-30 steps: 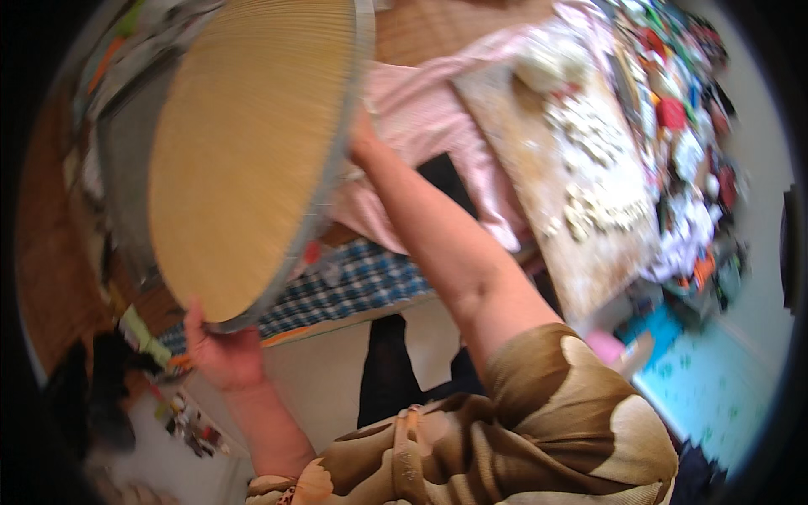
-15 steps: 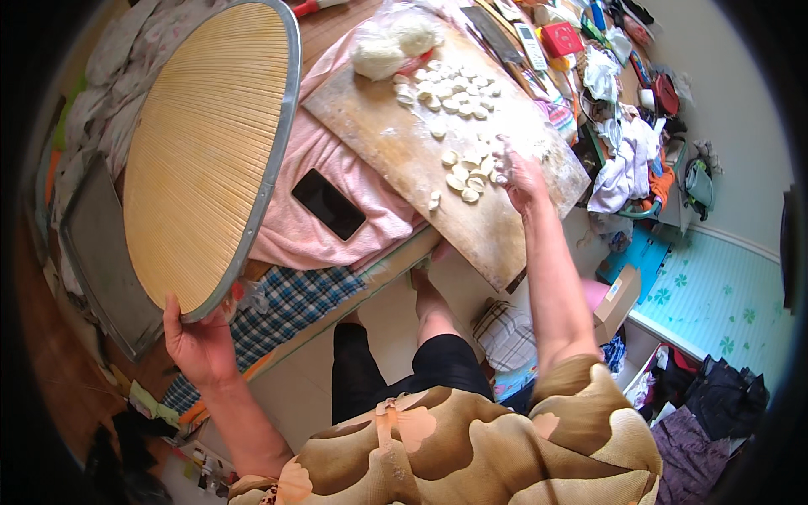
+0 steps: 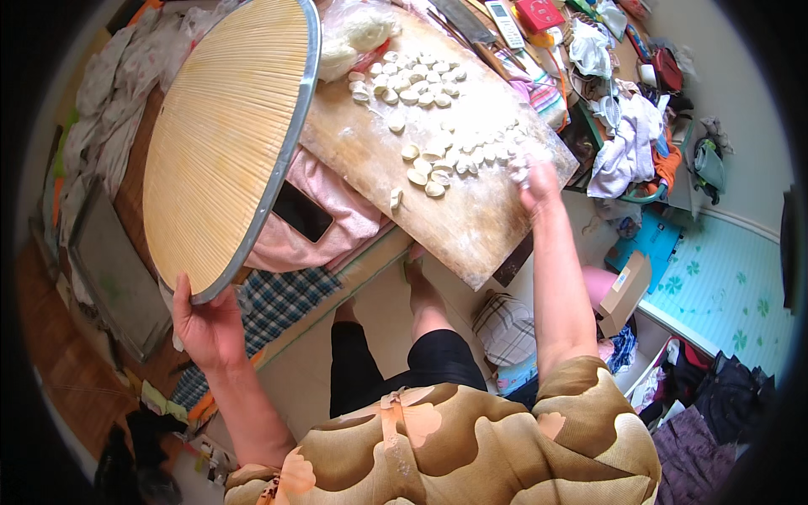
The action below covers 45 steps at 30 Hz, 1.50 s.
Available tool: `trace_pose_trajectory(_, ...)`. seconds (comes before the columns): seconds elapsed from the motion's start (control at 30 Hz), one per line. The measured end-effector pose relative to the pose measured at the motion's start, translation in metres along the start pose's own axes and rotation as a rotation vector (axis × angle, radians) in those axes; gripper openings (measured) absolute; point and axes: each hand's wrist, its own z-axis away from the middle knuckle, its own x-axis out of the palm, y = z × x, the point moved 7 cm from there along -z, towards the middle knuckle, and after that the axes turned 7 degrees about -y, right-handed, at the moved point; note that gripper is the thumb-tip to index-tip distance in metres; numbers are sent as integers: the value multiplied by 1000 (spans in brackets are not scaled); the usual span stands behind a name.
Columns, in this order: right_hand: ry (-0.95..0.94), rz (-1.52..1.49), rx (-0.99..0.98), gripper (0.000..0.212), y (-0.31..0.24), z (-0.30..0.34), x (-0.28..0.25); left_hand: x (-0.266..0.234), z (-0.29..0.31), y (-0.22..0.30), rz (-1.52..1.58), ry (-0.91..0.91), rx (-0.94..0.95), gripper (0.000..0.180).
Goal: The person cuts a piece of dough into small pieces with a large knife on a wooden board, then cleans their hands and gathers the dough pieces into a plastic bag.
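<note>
My left hand grips the lower rim of a big round slatted tray with a grey metal edge, which is held up on a slant. A floury wooden board lies to its right. Small pale dough pieces sit in a group on the board, and a second cluster trails toward my right hand. That hand is low over the board's right end, its floury fingers washed out by glare and blur. At the board's far left corner is a plastic bag with something pale in it.
Behind the tray's edge, a black phone rests on a pink towel. A cleaver-like blade and a remote control lie beyond the board. A cluttered table with cloths stands right; a cardboard box is below.
My right hand has moved right along the board, away from the near cluster, and more dough pieces show beside it. The tray now covers part of the phone. The whole view has shifted somewhat.
</note>
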Motion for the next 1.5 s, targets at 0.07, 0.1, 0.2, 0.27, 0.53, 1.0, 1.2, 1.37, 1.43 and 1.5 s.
trace_pose_trajectory(0.07, -140, 35, 104, 28, 22, 6, 18, 5, 0, -3, -44, 82, 30, 17)
trace_pose_trajectory(0.1, -204, -62, 114, 27, 25, 2, 30, 5, 1, -4, -28, 75, 25, 17)
trace_pose_trajectory(0.2, -229, -10, 148, 23, 25, 2, 85, 8, -1, -5, 9, 35, 10, 18)
trace_pose_trajectory(0.27, -257, 99, 134, 20, 40, -4, 117, 3, -1, -5, 57, -6, 17, 19)
trace_pose_trajectory(0.53, -220, 503, 302, 20, 43, 23, 92, -12, 6, 0, -1, 153, 32, 21)
trace_pose_trajectory(1.0, -79, 211, 19, 15, -15, -66, 32, -24, 3, 7, -33, 57, 31, 19)
trace_pose_trajectory(1.2, 1, 246, 11, 26, -40, -52, -22, -20, 1, 1, -49, 62, 24, 17)
trace_pose_trajectory(1.37, 45, 184, -16, 22, -45, -76, -34, -20, -7, -4, -15, 33, -22, 16)
trace_pose_trajectory(1.43, 115, 160, -1, 20, -43, -79, -43, -13, -7, -4, -36, 27, -5, 16)
trace_pose_trajectory(1.5, 82, 181, 11, 18, -40, -71, -49, -8, -6, -3, -36, 20, -7, 15)
